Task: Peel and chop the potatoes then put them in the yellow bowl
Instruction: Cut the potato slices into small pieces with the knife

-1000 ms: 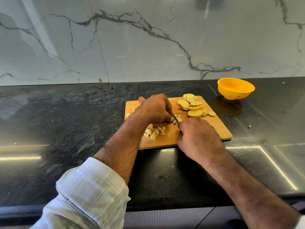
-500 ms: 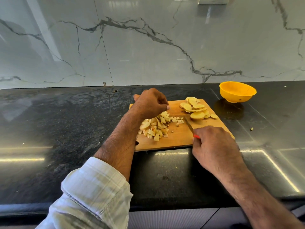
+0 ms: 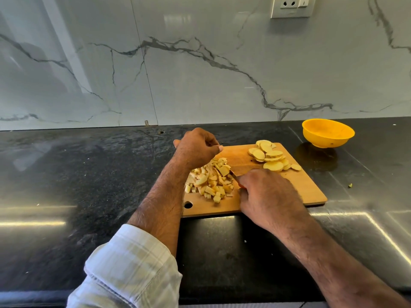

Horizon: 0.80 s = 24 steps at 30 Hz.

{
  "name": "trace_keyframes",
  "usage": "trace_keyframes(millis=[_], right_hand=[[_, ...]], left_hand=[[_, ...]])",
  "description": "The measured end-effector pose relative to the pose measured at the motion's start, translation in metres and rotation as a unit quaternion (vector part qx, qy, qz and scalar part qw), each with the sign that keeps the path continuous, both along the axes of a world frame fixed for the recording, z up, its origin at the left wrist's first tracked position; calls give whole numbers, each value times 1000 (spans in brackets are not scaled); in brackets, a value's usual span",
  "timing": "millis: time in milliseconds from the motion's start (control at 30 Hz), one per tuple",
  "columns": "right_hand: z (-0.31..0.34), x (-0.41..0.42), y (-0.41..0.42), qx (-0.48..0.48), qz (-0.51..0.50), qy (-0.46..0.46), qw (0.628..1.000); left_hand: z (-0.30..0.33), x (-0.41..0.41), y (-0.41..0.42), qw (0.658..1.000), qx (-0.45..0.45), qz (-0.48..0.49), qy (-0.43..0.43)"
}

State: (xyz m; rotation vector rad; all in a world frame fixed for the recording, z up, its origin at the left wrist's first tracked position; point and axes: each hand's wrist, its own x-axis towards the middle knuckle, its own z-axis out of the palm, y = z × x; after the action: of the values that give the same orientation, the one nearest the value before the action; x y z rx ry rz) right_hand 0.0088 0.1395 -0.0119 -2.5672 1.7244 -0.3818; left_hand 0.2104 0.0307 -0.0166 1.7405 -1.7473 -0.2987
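Observation:
A wooden cutting board (image 3: 307, 190) lies on the black counter. A heap of chopped potato pieces (image 3: 211, 178) covers its left half, and a pile of round potato slices (image 3: 270, 155) sits at its far right corner. My right hand (image 3: 269, 194) grips a knife with an orange handle (image 3: 241, 185); the blade (image 3: 233, 173) lies against the right side of the chopped heap. My left hand (image 3: 196, 147) hovers just above the far left of the heap, fingers curled, nothing visible in it. The yellow bowl (image 3: 328, 132) stands empty beyond the board's right corner.
A marble backsplash rises behind the counter, with a wall socket (image 3: 291, 6) at top right. A small scrap (image 3: 350, 185) lies on the counter to the right of the board. The counter's front edge runs just below my forearms.
My left hand lifted off the chopped pieces and drew back to the board's far left. My right hand pulled back, then moved the knife in against the heap. The camera tilted up.

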Motion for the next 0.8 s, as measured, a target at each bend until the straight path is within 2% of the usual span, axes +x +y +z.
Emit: trace_keyframes(millis=[200,333,533,633,800], right_hand=[[1,-27,-5,-78,-42,-18,996],[-4,-18,-19,-24,-56,-15,998],[-6,6,-33,-7,3,-18,1000],[-11,-12,-30,-68,-4,-66,996],[-27,-47,-17,-128,-68,-192,971]], left_hand=[[-1,2,-2,1000,9,5,6],[-2,5,-5,1000,6,11,18],[-3,0,-4,1000,4,21,-8],[-3,1,-5,1000,-5,20,-12],[-3,-21,-1,996,-15,-8,-84]])
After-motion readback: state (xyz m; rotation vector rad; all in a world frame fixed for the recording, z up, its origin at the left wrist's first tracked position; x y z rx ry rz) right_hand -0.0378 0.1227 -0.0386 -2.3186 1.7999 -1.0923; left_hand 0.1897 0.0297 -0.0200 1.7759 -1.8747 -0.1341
